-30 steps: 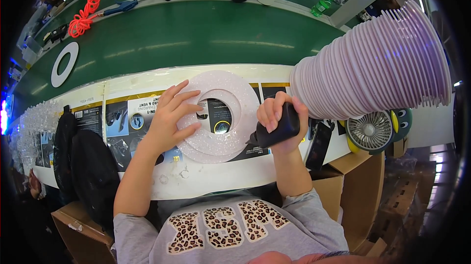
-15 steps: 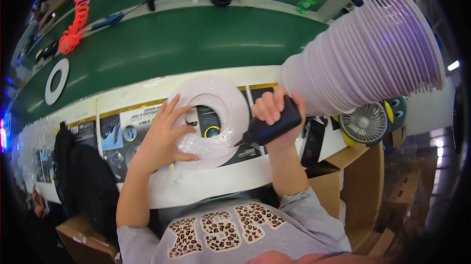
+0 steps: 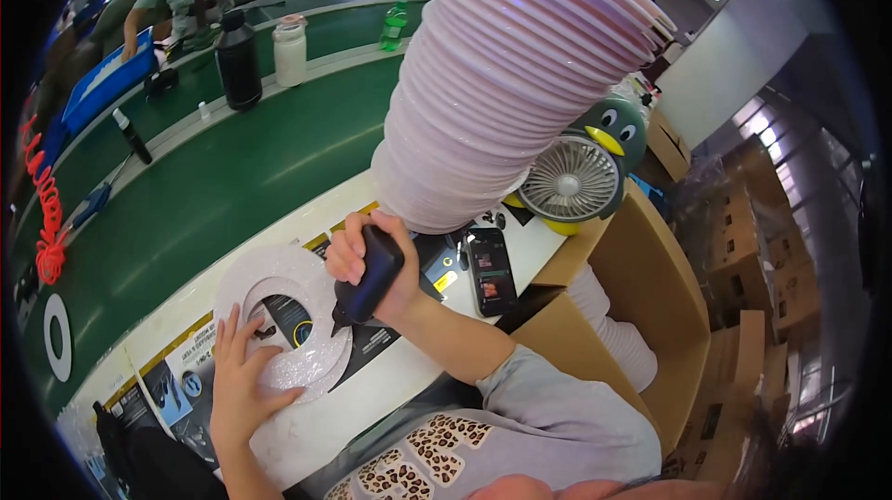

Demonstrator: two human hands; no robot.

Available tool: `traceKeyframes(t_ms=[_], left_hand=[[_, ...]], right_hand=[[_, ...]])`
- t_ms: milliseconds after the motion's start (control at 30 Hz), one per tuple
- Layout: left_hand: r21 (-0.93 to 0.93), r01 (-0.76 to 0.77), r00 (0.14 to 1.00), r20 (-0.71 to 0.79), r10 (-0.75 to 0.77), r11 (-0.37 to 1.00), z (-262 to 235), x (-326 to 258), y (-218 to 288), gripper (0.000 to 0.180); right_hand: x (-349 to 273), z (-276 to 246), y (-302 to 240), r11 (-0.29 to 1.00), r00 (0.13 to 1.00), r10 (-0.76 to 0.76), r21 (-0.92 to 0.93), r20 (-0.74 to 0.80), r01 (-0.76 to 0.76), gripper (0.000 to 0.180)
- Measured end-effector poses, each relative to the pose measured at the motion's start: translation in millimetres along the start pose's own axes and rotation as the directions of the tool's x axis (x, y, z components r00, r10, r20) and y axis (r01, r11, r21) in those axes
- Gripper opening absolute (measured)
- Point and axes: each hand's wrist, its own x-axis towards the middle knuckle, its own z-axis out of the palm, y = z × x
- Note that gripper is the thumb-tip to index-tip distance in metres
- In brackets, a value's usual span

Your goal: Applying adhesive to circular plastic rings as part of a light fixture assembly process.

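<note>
Since a second ago your view has swung right and the ring [image 3: 283, 319] now sits lower left, with the tall stack of pale discs [image 3: 506, 82] filling the middle. Your left hand [image 3: 243, 375] lies flat on the ring's lower edge, fingers spread, pinning it to the white bench [image 3: 390, 384] rather than gripping it. Your right hand [image 3: 372, 268] is wrapped tight around a black tool [image 3: 367, 284], tip pointing down at the ring's inner right rim; looks like it's touching, but I can't quite tell from here. So the ring is between your hands, left on top of it, right just above its right side. A phone [image 3: 490, 269] lies just right of your right hand, a small fan [image 3: 569, 184] beyond it.
</note>
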Motion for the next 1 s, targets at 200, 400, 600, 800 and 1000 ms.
traceKeyframes(t_ms=[200,400,600,800,1000], left_hand=[[0.054,-0.132,0.989,-0.056,0.135,0.99,22.0,16.4,4.5,0.05],[0.088,-0.01,0.973,-0.229,0.03,0.996,13.6,10.8,-27.9,0.046],[0.02,-0.008,0.94,-0.34,0.015,1.0,13.3,6.4,-37.8,0.032],[0.013,-0.063,0.939,-0.339,0.063,0.998,17.2,7.6,-36.6,0.029],[0.015,-0.058,0.938,-0.341,0.06,0.998,18.0,7.6,-38.0,0.028]], right_hand=[[-1.8,0.0,-2.8,0.994,0.998,-0.062,-0.087,-0.023,0.06,0.037],[-2.2,-1.6,5.3,0.991,0.996,-0.008,-0.132,0.083,0.019,0.042],[-9.6,2.7,20.5,0.987,0.992,-0.043,-0.149,0.116,0.06,0.041],[-11.4,1.0,27.1,0.981,0.988,-0.09,-0.159,0.128,0.11,0.042],[-10.2,1.3,26.8,0.983,0.989,-0.075,-0.159,0.125,0.094,0.042]])
